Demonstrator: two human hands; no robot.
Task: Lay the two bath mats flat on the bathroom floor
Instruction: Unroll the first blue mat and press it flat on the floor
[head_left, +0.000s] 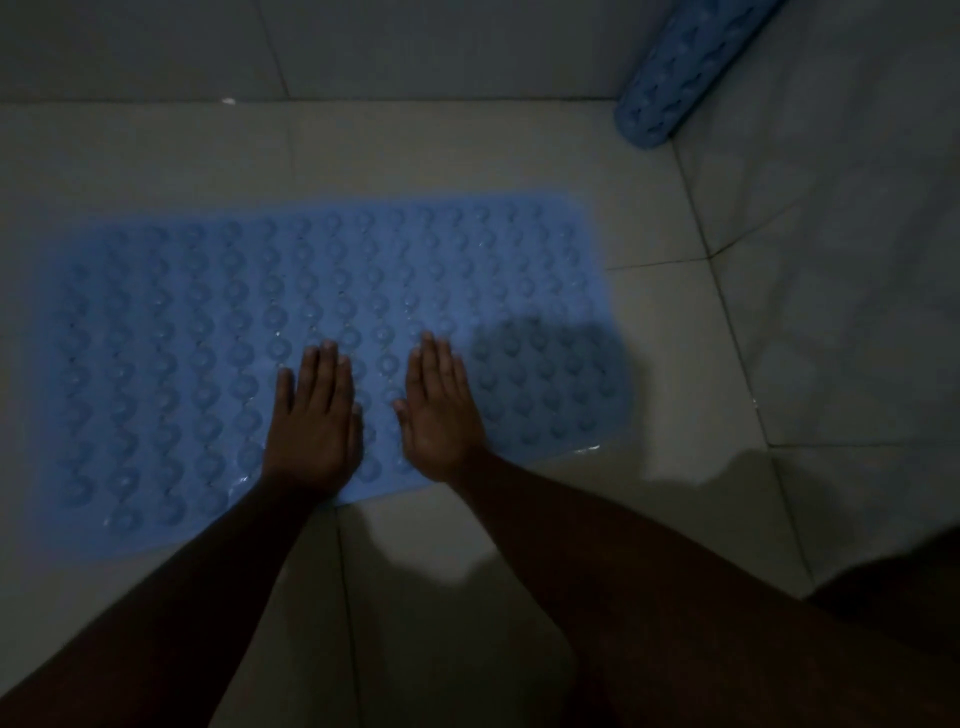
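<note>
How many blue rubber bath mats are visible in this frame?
2. One blue studded rubber mat lies flat under both hands; one rolled-up blue mat leans in the far right corner, partly cut off.

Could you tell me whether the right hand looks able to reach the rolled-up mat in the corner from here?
Probably yes: the right hand lies flat on the spread mat, holding nothing, and only bare floor separates it from the rolled mat.

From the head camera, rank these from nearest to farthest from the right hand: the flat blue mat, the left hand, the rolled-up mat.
1. Flat blue mat: directly under the right hand, palm down on it.
2. Left hand: just beside it, also on the mat.
3. Rolled-up mat: far corner, upper right, leaning against the wall.
</note>
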